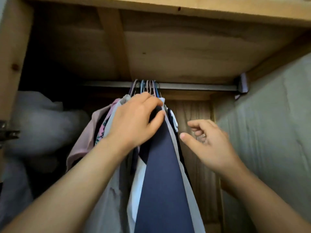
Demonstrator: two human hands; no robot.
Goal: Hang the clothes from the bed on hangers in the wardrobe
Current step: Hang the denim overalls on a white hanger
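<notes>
Several hangers (146, 86) hook over the grey wardrobe rail (193, 86), bunched near its middle. Clothes hang from them: a navy garment (161, 165) in front, a pink one (84, 140) at the left, and grey and white ones between. My left hand (136, 120) grips the top of the navy garment just under the hooks, thumb on the near side. My right hand (208, 140) hovers to the right of the clothes, fingers loosely curled and thumb out, holding nothing and touching nothing.
The wooden wardrobe top (168, 52) is close above the rail. A grey bundle of fabric (38, 125) fills the left side. A pale panel (269, 123) closes the right side. The rail is bare to the right of the hangers.
</notes>
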